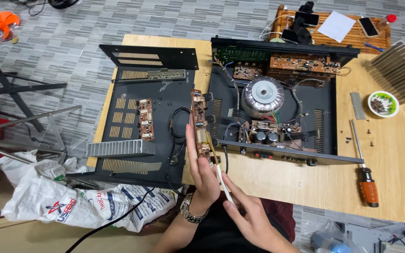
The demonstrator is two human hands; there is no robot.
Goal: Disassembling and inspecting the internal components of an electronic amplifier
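The left hand [202, 175] grips a narrow circuit board [200, 126] upright while the right hand [249, 211] pinches a white brush [221, 180] against it (mid-cleaning, I judge). Next calls for light strokes along its components.

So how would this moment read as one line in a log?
left hand: holds long circuit board upright | right hand: holds white brush against it | opened amplifier chassis behind | screwdriver on table
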